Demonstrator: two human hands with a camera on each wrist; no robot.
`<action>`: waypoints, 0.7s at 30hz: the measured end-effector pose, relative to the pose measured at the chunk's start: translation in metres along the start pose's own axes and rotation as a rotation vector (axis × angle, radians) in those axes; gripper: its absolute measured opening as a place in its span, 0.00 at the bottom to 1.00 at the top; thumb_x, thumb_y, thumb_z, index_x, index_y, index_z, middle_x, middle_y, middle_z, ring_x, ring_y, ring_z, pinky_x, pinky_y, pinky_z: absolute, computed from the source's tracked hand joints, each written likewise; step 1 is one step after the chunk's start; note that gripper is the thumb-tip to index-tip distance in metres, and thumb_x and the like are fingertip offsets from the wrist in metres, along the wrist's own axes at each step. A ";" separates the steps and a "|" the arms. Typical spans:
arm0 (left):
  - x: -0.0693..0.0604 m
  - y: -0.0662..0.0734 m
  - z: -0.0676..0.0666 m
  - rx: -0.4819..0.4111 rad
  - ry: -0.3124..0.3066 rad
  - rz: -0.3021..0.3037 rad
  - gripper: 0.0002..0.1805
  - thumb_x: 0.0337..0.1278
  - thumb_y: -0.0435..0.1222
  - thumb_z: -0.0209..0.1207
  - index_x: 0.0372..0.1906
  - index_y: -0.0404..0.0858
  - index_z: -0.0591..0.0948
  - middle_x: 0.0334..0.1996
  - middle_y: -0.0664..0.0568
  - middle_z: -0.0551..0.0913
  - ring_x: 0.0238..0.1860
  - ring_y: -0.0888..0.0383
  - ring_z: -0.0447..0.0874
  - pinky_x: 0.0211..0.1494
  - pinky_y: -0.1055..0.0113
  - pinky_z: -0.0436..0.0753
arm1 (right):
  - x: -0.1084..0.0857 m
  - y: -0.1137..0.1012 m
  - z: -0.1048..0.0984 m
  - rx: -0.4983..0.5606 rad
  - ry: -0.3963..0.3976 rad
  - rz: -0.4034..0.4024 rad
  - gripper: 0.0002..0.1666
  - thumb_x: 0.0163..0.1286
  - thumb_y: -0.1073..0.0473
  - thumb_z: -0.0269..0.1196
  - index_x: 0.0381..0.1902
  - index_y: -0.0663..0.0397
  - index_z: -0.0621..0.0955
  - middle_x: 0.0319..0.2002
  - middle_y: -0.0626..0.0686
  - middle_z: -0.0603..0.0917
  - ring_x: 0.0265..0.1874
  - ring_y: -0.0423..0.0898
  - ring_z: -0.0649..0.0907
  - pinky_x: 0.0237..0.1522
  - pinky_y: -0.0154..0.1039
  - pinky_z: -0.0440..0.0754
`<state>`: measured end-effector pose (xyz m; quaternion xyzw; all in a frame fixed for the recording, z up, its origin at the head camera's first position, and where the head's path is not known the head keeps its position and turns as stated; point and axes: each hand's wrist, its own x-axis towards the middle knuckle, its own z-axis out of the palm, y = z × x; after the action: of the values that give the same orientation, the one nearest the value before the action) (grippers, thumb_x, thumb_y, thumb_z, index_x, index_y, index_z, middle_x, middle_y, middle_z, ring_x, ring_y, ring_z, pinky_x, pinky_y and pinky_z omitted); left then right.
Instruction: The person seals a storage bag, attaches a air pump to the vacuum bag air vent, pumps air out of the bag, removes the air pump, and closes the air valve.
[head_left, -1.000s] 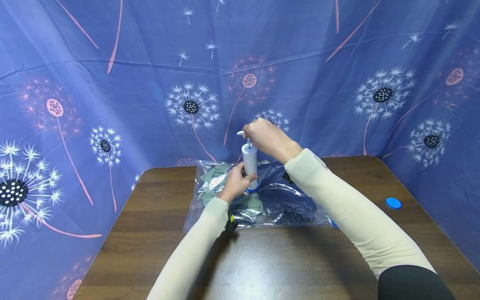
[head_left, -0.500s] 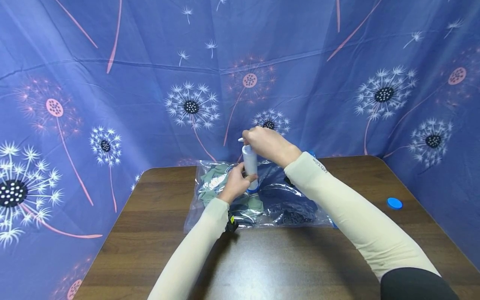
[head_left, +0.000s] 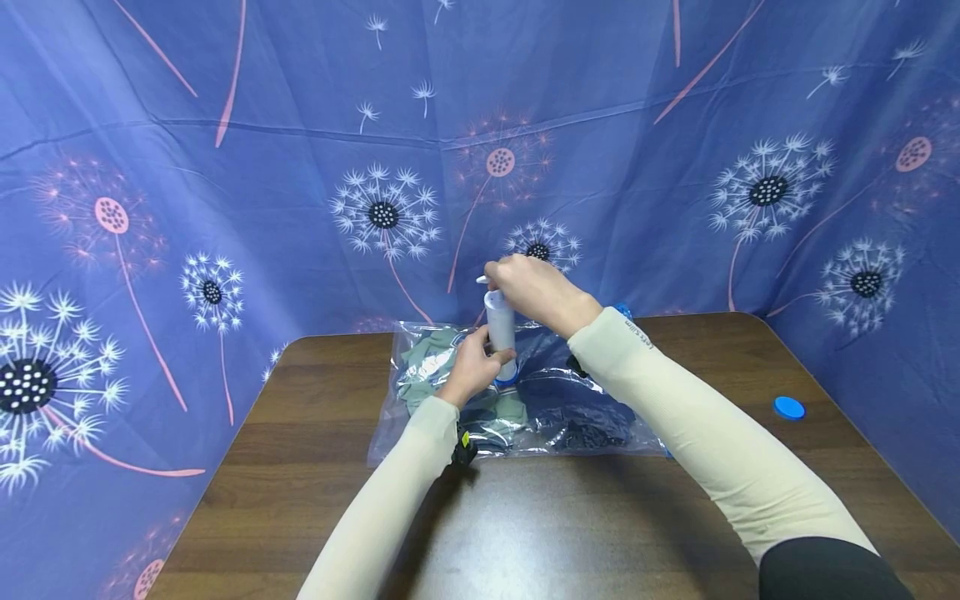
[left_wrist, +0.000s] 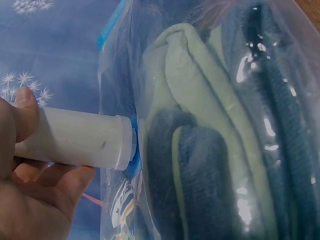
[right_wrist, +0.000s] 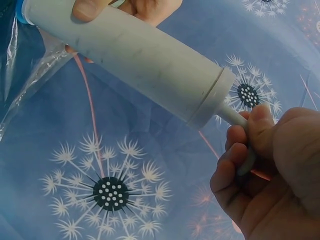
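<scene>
A white hand pump (head_left: 500, 321) stands nearly upright on the blue valve (left_wrist: 134, 145) of a clear plastic storage bag (head_left: 386, 425). Folded green and dark blue clothes (left_wrist: 200, 80) fill the bag. My left hand (head_left: 472, 367) grips the lower part of the pump's barrel, thumb on one side and fingers on the other. Above it, my right hand (head_left: 536, 287) holds the pump's handle (right_wrist: 246, 162), fingers curled round it. In the right wrist view a short length of the rod (right_wrist: 232, 115) shows between barrel and hand.
A round blue cap (head_left: 789, 407) lies on the brown wooden table (head_left: 315, 492) at the right. Behind the table hangs a blue curtain (head_left: 300, 208) with a dandelion print. A bit of blue (head_left: 624, 310) shows at the bag's far right, behind the right sleeve.
My right hand has come down with the pump's handle, so less rod shows than a second ago. Between the last two frames it hardly moves. The left hand keeps its grip.
</scene>
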<state>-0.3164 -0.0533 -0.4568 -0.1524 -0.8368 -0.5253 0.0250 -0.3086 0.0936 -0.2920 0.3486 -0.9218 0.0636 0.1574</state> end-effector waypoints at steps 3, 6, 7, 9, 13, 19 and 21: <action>0.000 0.000 0.000 -0.009 -0.002 0.002 0.24 0.63 0.34 0.69 0.62 0.35 0.78 0.57 0.40 0.84 0.57 0.43 0.86 0.58 0.52 0.87 | 0.000 0.000 0.000 0.011 0.002 0.007 0.12 0.68 0.75 0.64 0.47 0.64 0.84 0.45 0.60 0.89 0.45 0.55 0.90 0.43 0.42 0.90; 0.000 -0.001 0.000 -0.004 -0.006 -0.008 0.24 0.64 0.35 0.69 0.62 0.35 0.78 0.57 0.40 0.84 0.57 0.44 0.86 0.58 0.53 0.87 | 0.000 0.000 0.000 0.010 -0.008 0.008 0.12 0.68 0.74 0.65 0.48 0.64 0.84 0.46 0.60 0.89 0.46 0.55 0.90 0.44 0.42 0.90; 0.000 -0.001 0.000 -0.002 -0.008 -0.013 0.24 0.64 0.35 0.68 0.62 0.36 0.78 0.57 0.41 0.84 0.57 0.44 0.86 0.58 0.53 0.87 | 0.000 0.000 0.000 0.009 -0.012 0.006 0.12 0.68 0.74 0.65 0.48 0.64 0.84 0.46 0.60 0.89 0.46 0.54 0.89 0.45 0.42 0.90; 0.000 -0.001 0.000 -0.001 -0.014 -0.024 0.24 0.64 0.35 0.69 0.63 0.36 0.78 0.57 0.41 0.84 0.58 0.45 0.86 0.58 0.53 0.87 | 0.000 -0.001 0.001 0.008 -0.019 0.006 0.12 0.68 0.74 0.66 0.49 0.63 0.84 0.46 0.60 0.89 0.46 0.54 0.89 0.45 0.41 0.90; 0.000 0.002 -0.002 -0.001 -0.016 -0.022 0.25 0.64 0.35 0.68 0.64 0.36 0.77 0.58 0.41 0.84 0.59 0.45 0.85 0.59 0.53 0.86 | 0.001 -0.001 -0.001 0.007 0.004 0.007 0.12 0.68 0.75 0.65 0.48 0.63 0.84 0.46 0.59 0.89 0.45 0.54 0.89 0.46 0.42 0.90; 0.000 0.004 -0.003 0.002 -0.020 -0.043 0.25 0.65 0.35 0.68 0.64 0.36 0.77 0.59 0.41 0.83 0.60 0.44 0.84 0.61 0.52 0.85 | 0.001 -0.001 -0.001 0.012 0.010 0.008 0.11 0.69 0.75 0.63 0.46 0.62 0.84 0.45 0.59 0.89 0.45 0.55 0.89 0.47 0.43 0.90; 0.000 0.003 -0.002 0.000 -0.021 -0.050 0.25 0.65 0.35 0.68 0.65 0.36 0.77 0.60 0.41 0.83 0.61 0.44 0.84 0.62 0.52 0.85 | 0.002 -0.001 0.000 0.014 -0.002 0.014 0.12 0.68 0.75 0.63 0.47 0.63 0.84 0.46 0.59 0.89 0.46 0.55 0.89 0.48 0.43 0.90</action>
<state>-0.3157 -0.0543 -0.4534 -0.1370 -0.8406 -0.5241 0.0030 -0.3086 0.0916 -0.2912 0.3436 -0.9237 0.0710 0.1537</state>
